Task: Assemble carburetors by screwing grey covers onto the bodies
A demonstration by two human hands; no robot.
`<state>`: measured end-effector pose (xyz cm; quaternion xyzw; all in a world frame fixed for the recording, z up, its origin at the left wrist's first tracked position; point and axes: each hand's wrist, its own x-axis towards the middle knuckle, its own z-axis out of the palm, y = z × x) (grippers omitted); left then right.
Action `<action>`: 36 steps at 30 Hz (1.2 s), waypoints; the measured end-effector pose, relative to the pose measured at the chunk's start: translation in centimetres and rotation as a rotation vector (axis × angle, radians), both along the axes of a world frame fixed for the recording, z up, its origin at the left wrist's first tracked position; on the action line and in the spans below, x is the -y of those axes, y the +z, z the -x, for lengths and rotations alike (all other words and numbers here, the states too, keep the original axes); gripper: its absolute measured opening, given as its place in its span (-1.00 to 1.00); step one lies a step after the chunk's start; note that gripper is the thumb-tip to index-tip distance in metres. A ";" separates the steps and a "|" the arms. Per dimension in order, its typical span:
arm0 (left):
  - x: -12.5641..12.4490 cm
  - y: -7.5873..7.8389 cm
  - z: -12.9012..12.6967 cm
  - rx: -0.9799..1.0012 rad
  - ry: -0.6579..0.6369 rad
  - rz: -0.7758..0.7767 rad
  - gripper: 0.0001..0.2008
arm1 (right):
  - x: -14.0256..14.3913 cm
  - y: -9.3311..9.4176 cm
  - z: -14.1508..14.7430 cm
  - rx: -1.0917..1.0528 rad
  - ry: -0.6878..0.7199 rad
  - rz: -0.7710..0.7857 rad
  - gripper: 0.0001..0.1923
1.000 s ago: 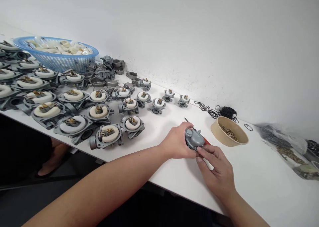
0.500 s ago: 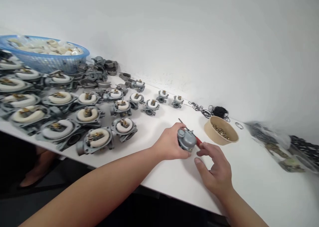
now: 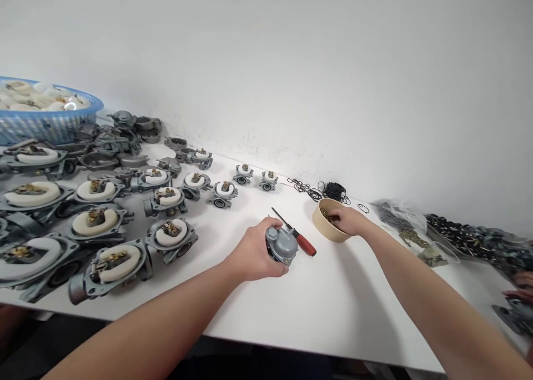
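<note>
My left hand [image 3: 259, 249] is closed around a grey metal carburetor [image 3: 283, 245], its rounded bowl side facing up, just above the white table. Beside it lies a screwdriver [image 3: 306, 244] with a red handle and dark shaft, touched by neither hand. My right hand [image 3: 348, 220] reaches into a tan paper bowl [image 3: 331, 230] of small brass-coloured screws [image 3: 327, 213]. Its fingers are bent together down among the screws, the tips partly hidden, so what they pinch cannot be made out.
Several open carburetors with white floats [image 3: 166, 233] cover the left side. Behind them stand loose grey float bowls [image 3: 144, 125] and a blue basket [image 3: 50, 123] of white floats. Black rubber rings [image 3: 334, 191] lie near the wall. Plastic bags [image 3: 402, 219] and another person's hand [image 3: 522, 283] are at right.
My right hand has left the red screwdriver, now lying on the table, and moved right into the paper bowl. My left hand still holds the carburetor. The view has shifted right.
</note>
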<state>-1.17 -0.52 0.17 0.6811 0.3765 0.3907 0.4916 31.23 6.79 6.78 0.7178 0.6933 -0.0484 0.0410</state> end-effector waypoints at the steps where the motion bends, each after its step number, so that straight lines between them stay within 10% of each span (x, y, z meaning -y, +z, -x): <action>1: 0.0 -0.1 0.0 -0.002 -0.007 0.005 -0.25 | -0.2 -0.3 0.1 0.017 0.001 0.037 -0.76; 12: 0.1 0.4 0.1 0.005 -0.132 0.065 -0.27 | -0.7 -1.3 0.0 0.035 -0.011 0.061 -0.75; 22: 0.5 0.6 0.2 0.068 -0.203 0.132 -0.24 | 1.9 -0.6 1.4 -0.326 -0.133 -0.355 -0.79; 29: 0.5 0.4 0.0 0.069 -0.227 0.146 -0.22 | 6.4 -2.2 8.2 -1.112 0.236 -0.241 -0.77; 36: 1.0 0.6 -0.1 0.152 -0.268 0.207 -0.24 | 8.1 -3.4 9.7 -1.187 0.367 -0.122 -0.89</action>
